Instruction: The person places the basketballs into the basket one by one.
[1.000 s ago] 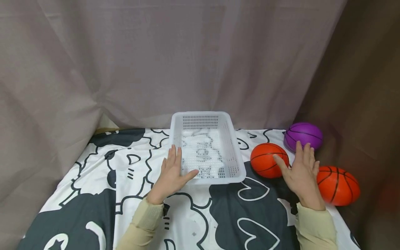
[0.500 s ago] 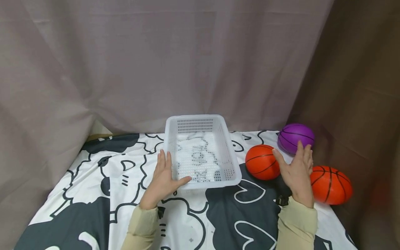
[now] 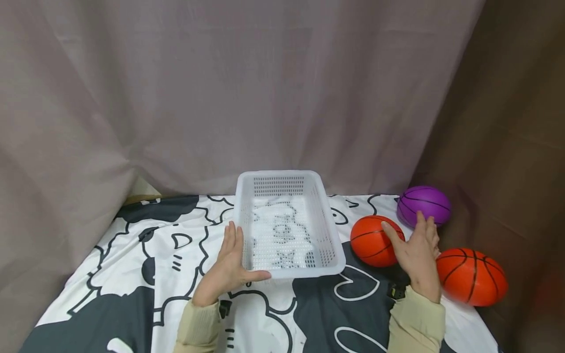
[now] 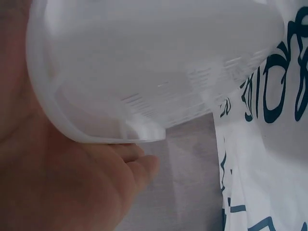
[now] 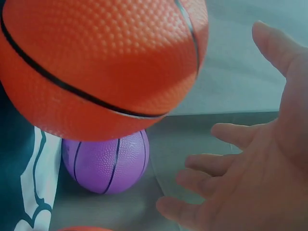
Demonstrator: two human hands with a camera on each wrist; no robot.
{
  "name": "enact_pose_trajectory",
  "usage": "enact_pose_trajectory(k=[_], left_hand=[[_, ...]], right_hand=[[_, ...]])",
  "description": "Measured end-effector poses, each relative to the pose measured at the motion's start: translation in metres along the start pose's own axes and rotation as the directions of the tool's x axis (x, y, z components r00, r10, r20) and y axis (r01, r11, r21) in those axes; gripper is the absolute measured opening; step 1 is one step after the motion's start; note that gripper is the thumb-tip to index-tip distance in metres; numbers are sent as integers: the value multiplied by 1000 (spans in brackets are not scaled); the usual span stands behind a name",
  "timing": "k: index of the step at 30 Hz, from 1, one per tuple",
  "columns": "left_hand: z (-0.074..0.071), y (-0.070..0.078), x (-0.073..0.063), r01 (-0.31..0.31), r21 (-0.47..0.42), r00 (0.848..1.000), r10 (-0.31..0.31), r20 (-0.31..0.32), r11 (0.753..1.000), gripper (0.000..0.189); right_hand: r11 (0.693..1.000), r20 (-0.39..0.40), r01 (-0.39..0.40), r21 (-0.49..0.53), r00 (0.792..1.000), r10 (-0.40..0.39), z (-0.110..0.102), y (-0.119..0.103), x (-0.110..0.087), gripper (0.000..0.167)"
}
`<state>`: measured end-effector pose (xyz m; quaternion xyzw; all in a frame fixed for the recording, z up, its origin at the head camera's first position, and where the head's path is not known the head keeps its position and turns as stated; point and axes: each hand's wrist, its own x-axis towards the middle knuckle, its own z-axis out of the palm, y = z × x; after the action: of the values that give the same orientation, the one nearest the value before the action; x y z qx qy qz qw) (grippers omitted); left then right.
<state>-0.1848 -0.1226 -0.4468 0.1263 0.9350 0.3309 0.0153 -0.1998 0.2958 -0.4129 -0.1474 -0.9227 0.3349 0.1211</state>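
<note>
My left hand (image 3: pixel 225 272) is at the near left corner of a white plastic basket (image 3: pixel 337 262). Its straight fingers run along the basket's left side, and the thumb lies at the near rim. In the left wrist view the palm sits close against the rim. My right hand (image 3: pixel 419 260) is spread between two orange toy basketballs, the left one (image 3: pixel 371 245) and the right one (image 3: pixel 472 279). Its thumb overlaps the left ball in the head view. Seen from the right wrist, the fingers (image 5: pixel 204 183) are apart from that ball, holding nothing.
Behind the right hand, a purple toy basketball (image 3: pixel 423 203) lies near the back right corner. A black-and-white patterned cloth (image 3: pixel 185 274) covers the table. Grey curtains (image 3: pixel 273 88) hang along the back and the right side.
The head view has shifted slightly. My left hand has drawn back toward me, its thumb now at the basket's near rim. My right hand has turned and come a little left. The balls rest in place.
</note>
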Motion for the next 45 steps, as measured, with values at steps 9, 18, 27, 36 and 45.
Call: enact_pose_trajectory(k=[9,18,27,36,45], left_hand=[[-5,4,3,-7,-24,1000,7,2,1000,134],[-6,6,4,22,-21,1000,-22,6,1000,133],[-2,3,2,39,-39,999,-39,1,998,131],[1,2,2,31,-46,999,-32,-20,998,131],[0,4,2,23,-40,999,-25,-40,999,129]], right_hand=[[1000,5,-17,-9,1000,17,4,0,1,107],[1000,15,-2,-20,1000,2,10,-1,7,111],[999,38,-12,-43,999,13,16,0,9,113],[998,52,-8,-57,999,11,19,0,9,114],[996,80,-48,-75,995,54,23,-1,11,117]])
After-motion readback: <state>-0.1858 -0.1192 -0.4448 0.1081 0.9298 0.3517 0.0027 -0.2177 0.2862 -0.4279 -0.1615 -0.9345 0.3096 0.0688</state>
